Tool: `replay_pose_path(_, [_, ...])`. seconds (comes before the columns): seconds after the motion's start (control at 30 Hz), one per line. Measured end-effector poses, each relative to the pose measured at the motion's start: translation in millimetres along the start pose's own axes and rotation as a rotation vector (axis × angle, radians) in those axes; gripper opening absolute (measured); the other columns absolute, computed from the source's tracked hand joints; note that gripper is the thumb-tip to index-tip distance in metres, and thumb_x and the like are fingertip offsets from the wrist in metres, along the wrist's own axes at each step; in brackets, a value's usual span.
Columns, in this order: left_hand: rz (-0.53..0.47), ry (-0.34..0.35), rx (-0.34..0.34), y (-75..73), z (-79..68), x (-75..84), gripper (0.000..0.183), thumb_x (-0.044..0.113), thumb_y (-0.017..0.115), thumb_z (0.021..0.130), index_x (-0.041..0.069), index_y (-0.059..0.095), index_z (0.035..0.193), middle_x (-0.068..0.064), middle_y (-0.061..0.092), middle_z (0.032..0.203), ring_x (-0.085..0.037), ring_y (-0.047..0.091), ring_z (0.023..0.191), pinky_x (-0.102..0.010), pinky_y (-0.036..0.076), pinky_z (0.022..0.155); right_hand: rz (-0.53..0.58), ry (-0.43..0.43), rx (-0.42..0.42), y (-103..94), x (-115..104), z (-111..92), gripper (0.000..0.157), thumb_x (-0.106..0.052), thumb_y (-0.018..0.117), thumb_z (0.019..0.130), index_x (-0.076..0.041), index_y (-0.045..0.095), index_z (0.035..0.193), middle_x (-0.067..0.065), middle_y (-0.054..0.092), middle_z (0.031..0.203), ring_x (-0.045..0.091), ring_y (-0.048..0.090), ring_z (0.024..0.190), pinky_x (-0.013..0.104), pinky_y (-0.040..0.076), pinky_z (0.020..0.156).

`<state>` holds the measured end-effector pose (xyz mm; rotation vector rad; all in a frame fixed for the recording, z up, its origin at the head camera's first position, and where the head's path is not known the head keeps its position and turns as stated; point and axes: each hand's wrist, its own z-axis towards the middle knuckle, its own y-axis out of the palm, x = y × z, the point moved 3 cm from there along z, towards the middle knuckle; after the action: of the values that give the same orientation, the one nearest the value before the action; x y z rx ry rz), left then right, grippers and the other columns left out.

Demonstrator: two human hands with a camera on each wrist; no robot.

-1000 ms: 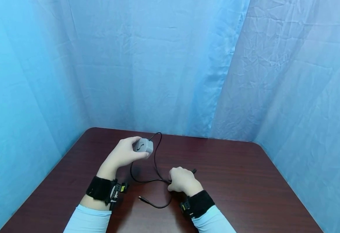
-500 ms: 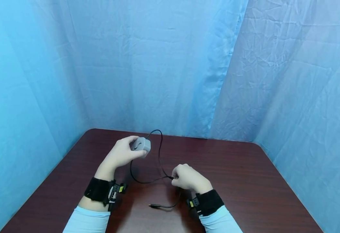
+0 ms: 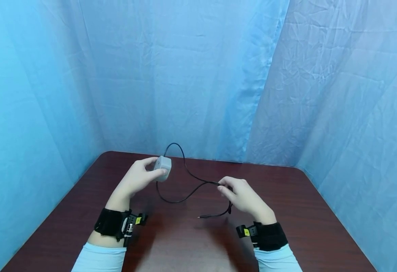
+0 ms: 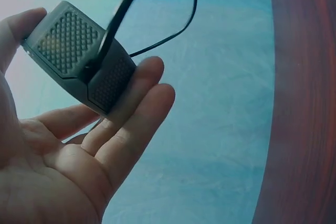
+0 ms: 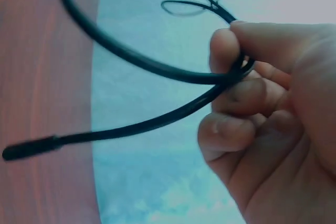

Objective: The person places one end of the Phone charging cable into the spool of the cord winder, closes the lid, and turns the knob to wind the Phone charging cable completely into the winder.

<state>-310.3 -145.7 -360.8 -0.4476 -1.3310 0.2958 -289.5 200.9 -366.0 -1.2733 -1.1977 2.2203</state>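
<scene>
My left hand (image 3: pixel 135 179) holds up a small grey box-shaped device (image 3: pixel 163 166) between thumb and fingers. In the left wrist view, dimpled panels cover the device (image 4: pixel 68 40), and black cable leaves it at two places. To the right, my right hand (image 3: pixel 247 196) pinches the black cable (image 5: pixel 152 123) between thumb and fingers, where two strands come together. Beyond the grip one length hangs in a bend, ending in a slim connector (image 5: pixel 31 148) that points left. Two strands arc between the hands, one rising behind the device and one sagging below it.
A dark red-brown wooden table (image 3: pixel 280 204) lies under both hands. Light blue curtains (image 3: pixel 184 75) enclose its back and sides. Each wrist wears a black strap, the left strap (image 3: pixel 111 222) and the right strap (image 3: pixel 269 236), with a small camera.
My right hand has moved right and farther up the table, drawing the cable strands out wider. The connector end went right with it. My left hand shifted slightly left and turned the device.
</scene>
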Motion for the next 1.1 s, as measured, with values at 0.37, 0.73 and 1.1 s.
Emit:
replay_pose_path(0.37, [-0.115,-0.039,-0.024,-7.8,-2.7,-0.9,0.065,0.040,0.074,0.094,0.002,0.056,0.142,-0.019,0.065,0.123,-0.032,0.067,0.104,-0.043,0.060,0.078,-0.050,-0.013,0.195,-28.9,17.9,-15.2,0.011,-0.025,0.063,0.103,-0.017,0.070,0.108,-0.010,0.060,0.078,0.011,0.046,0.063,0.030,0.042,0.058])
replay_pose_path(0.73, [-0.112,-0.052,-0.001,-21.6,-4.7,-6.8,0.065,0.041,0.074,0.094,-0.001,0.057,0.140,-0.021,0.065,0.123,-0.033,0.066,0.105,-0.045,0.060,0.078,-0.154,0.007,0.279,-50.7,41.2,-32.7,0.014,-0.019,0.068,0.100,-0.015,0.074,0.112,-0.006,0.072,0.093,0.007,0.058,0.072,0.030,0.049,0.063])
replay_pose_path(1.1, [-0.109,-0.031,0.034,-32.1,-5.5,-11.9,0.062,0.040,0.073,0.095,-0.002,0.059,0.138,-0.023,0.064,0.122,-0.034,0.065,0.103,-0.047,0.060,0.078,-0.217,0.084,0.266,-65.0,59.1,-46.8,0.020,-0.022,0.069,0.099,-0.012,0.077,0.116,-0.002,0.067,0.096,0.012,0.054,0.074,0.031,0.045,0.060])
